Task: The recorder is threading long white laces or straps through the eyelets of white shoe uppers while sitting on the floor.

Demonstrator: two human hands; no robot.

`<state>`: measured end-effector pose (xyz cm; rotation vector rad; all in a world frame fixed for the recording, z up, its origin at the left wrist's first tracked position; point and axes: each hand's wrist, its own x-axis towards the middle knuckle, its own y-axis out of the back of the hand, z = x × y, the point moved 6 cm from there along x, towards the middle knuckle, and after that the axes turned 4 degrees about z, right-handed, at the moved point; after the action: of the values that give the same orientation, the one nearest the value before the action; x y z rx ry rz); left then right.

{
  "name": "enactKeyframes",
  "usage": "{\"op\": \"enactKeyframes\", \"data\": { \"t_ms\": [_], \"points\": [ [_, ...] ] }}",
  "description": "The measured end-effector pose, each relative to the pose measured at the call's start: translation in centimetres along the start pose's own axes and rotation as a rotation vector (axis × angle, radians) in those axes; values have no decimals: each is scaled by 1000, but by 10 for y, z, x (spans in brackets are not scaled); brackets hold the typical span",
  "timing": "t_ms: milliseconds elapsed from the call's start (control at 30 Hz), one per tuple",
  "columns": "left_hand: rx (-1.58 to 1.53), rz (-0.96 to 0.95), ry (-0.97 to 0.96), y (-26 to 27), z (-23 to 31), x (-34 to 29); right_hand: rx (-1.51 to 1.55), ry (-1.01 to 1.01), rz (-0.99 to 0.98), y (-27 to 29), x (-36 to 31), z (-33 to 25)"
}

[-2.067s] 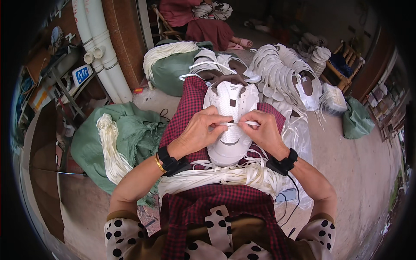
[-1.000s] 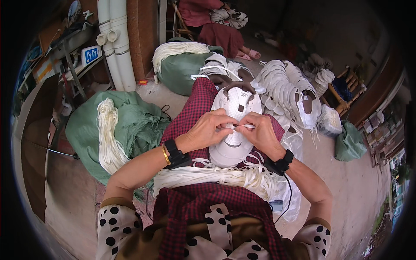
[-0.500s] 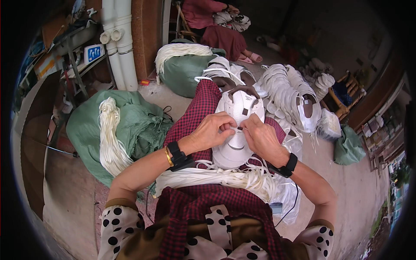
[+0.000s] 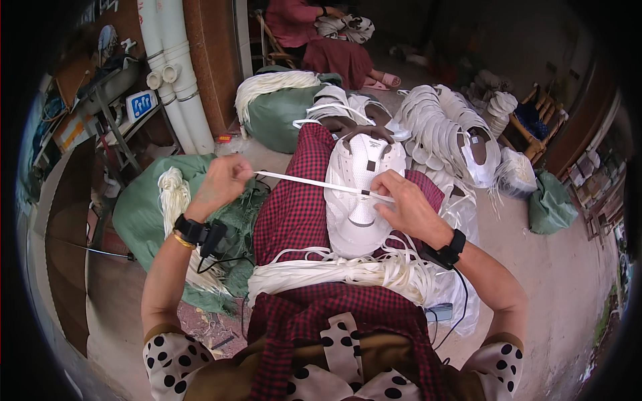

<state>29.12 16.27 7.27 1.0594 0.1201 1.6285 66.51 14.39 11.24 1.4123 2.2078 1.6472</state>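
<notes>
Your left hand (image 4: 223, 179), fingers (image 4: 243, 170) closed on the lace (image 4: 301, 178), holds it taut, probably so it lies flat. Your right hand (image 4: 409, 204) curls at the shoe (image 4: 346, 230), likely steadying it; its grip I cannot tell. The shoe rests toe toward you on your lap (image 4: 289, 210).

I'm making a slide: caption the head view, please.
Left hand pinching a white shoelace stretched across a white shoe upper, right hand at its tongue.
</notes>
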Motion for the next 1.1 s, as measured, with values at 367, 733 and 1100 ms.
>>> {"op": "enactKeyframes", "data": {
  "t_ms": [367, 733, 1100],
  "points": [
    [-296, -146, 711, 89, -167, -96, 94, 129, 145, -13, -7, 16],
    [-1016, -452, 1108, -182, -52, -137, 59, 147, 219, -27, -10, 22],
    [-1028, -460, 1092, -167, -66, -140, 68, 127, 194, -21, -9, 20]
  ]
}}
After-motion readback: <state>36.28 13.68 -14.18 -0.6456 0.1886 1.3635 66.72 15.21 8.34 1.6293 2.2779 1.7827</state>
